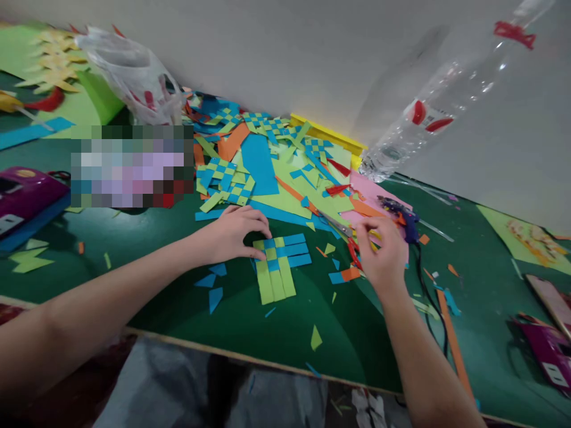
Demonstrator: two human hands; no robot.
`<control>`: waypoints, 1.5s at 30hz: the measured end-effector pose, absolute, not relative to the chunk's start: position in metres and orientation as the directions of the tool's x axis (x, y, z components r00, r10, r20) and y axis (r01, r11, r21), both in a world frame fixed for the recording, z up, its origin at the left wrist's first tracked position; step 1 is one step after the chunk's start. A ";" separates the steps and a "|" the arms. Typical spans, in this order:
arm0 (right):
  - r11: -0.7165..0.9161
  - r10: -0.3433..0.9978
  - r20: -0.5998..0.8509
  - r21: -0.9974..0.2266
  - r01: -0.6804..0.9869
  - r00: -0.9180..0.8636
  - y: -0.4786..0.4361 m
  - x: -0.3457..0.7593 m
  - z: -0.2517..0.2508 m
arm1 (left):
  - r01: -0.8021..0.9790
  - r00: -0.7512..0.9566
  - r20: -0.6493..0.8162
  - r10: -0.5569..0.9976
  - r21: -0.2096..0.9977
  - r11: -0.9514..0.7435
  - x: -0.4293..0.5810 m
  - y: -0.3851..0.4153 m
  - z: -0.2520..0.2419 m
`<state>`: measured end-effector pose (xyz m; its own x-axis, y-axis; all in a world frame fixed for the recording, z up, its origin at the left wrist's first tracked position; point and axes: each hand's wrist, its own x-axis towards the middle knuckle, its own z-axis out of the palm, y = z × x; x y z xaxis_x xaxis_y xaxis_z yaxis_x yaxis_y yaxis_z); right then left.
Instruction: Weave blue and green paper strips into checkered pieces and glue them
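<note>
My left hand (pixel 243 233) is curved at the upper left corner of a small woven paper piece (pixel 277 264). Its thumb and fingertips rest on that edge. Green strips hang loose toward me and blue strips stick out to the right; the weave is a small check at the top left. To the right, my right hand (pixel 382 252) has its fingers closed at the red and yellow handles of a pair of scissors (pixel 354 252). The blades point up and left, over paper scraps. My fingers partly cover the handles.
A pile of green, blue and orange paper (pixel 261 163) with woven pieces lies behind. A plastic bottle (pixel 414 119) leans at the wall, near a dark cable (pixel 419 279). Purple devices (pixel 31 190) sit at both sides, a phone (pixel 548 300) at right. Scraps dot the green table (pixel 187 309).
</note>
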<state>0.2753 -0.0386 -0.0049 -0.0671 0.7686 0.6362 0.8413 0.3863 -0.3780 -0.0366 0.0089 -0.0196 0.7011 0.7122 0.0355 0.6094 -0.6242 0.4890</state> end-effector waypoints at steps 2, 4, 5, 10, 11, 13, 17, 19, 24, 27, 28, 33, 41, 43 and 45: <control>0.348 0.716 0.696 -0.435 0.830 0.065 -0.037 0.281 -0.005 | 0.601 0.702 0.033 0.712 0.510 -0.616 -0.037 0.009 -0.020; 0.333 0.673 0.724 -0.478 0.813 0.150 -0.035 0.287 -0.007 | 0.590 0.699 0.031 0.714 0.539 -0.601 -0.038 0.009 -0.021; 0.332 0.655 0.736 -0.486 0.808 0.174 -0.035 0.289 -0.007 | 0.586 0.696 0.030 0.717 0.553 -0.592 -0.038 0.009 -0.021; 0.311 0.654 0.744 -0.433 0.846 0.140 -0.033 0.291 -0.010 | 0.522 0.680 0.021 0.733 0.688 -0.505 -0.038 0.008 -0.017; 0.311 0.662 0.740 -0.417 0.854 0.120 -0.033 0.290 -0.010 | 0.482 0.679 0.032 0.733 0.734 -0.479 -0.037 0.007 -0.016; 0.315 0.674 0.734 -0.392 0.865 0.087 -0.034 0.288 -0.010 | 0.398 0.641 0.100 0.761 0.804 -0.441 -0.037 0.006 -0.014; 0.324 0.662 0.746 -0.364 0.873 0.066 -0.034 0.284 -0.007 | 0.342 0.313 0.398 0.862 0.799 -0.494 -0.035 0.001 -0.007; 0.337 0.652 0.756 -0.351 0.874 0.053 -0.034 0.284 -0.006 | 0.372 0.164 0.546 0.822 0.737 -0.564 -0.034 -0.002 -0.003; 0.365 0.639 0.769 -0.311 0.878 0.007 -0.033 0.285 -0.006 | 0.358 0.574 0.608 0.548 0.415 -0.836 -0.030 -0.008 0.004; 0.360 0.641 0.768 -0.286 0.888 -0.013 -0.033 0.285 -0.006 | 0.357 0.638 0.574 0.514 0.371 -0.857 -0.030 -0.007 0.001; 0.358 0.645 0.764 -0.281 0.890 -0.018 -0.033 0.285 -0.006 | 0.377 0.633 0.573 0.520 0.359 -0.854 -0.030 -0.006 -0.001; 0.438 0.656 0.740 -0.210 0.874 -0.151 -0.034 0.281 -0.008 | 0.404 0.674 0.548 0.495 0.287 -0.868 -0.031 -0.005 -0.008; 0.527 0.714 0.591 -0.101 0.844 -0.375 -0.034 0.282 -0.015 | 0.260 0.928 0.198 0.315 0.260 -0.930 -0.024 -0.015 -0.012; 0.526 0.723 0.580 -0.108 0.843 -0.377 -0.034 0.282 -0.016 | 0.248 0.936 0.176 0.305 0.282 -0.927 -0.024 -0.016 -0.013; 0.520 0.735 0.566 -0.116 0.846 -0.373 -0.033 0.283 -0.015 | 0.255 0.931 0.180 0.317 0.300 -0.919 -0.024 -0.015 -0.013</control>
